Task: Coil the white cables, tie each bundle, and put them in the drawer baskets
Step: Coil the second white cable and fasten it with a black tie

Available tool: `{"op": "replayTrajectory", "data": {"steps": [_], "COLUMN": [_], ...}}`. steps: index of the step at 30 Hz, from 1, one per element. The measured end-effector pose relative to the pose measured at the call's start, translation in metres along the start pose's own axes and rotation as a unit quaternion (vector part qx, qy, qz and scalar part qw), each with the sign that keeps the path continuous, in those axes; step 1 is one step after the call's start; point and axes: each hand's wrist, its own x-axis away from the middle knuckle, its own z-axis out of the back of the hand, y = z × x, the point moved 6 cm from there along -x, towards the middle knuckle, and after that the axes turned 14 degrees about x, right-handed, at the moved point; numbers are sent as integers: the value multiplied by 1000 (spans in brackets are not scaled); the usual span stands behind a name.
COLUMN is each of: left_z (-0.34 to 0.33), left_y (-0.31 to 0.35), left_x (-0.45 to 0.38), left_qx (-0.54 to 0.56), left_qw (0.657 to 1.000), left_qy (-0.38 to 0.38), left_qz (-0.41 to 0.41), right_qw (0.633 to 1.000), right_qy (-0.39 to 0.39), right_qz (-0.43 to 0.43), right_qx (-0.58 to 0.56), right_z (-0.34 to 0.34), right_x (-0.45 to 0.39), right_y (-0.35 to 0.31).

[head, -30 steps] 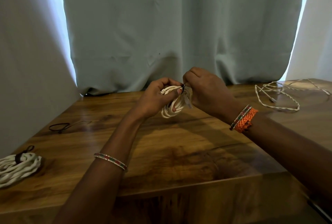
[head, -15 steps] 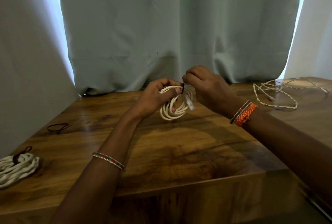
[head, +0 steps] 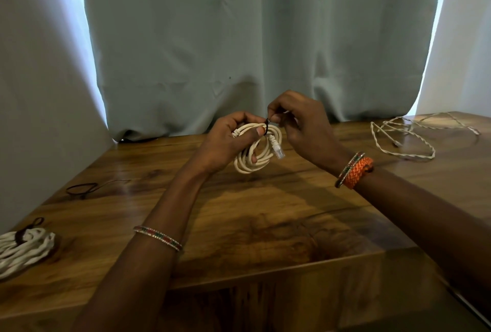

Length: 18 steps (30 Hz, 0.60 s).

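Above the middle of the counter [head: 265,225], a coiled white cable [head: 255,153] is gripped by the left hand [head: 225,142], while a black tie [head: 266,125] at its top is pinched by the right hand [head: 300,127]. Tying appears under way; cinching is called for next. A tied bundle [head: 24,249] lies at 8 o'clock, a loose cable [head: 406,137] at 2 o'clock. Open room is left toward the near edge.

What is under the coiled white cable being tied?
The coiled cable is held above the wooden table by the left hand; only bare wood and shadow show beneath. The right hand pinches the black tie. The far side of the coil is hidden.
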Motion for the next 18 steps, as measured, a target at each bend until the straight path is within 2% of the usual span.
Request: {"op": "replayTrajectory", "data": {"steps": [7,11,15,18], "left_z": [1,1,2,4], "left_y": [-2,-2,-4,-4], "left_x": [1,2,1,1], "left_qx": [10,-2,3,16], "left_qw": [1000,1000,1000,1000], "left_qy": [0,-4,-3,5], "left_qz": [7,4,16,26], "right_qw": [1000,1000,990,978], "right_qy": [-2,-8,-51,-109], "right_qz": [8,-22,-101,-118], "right_qx": [9,-6,-82,-135], "right_z": [1,0,-3,-3], "right_x": [6,8,5,2], "right_y": [-2,2,12,14]}}
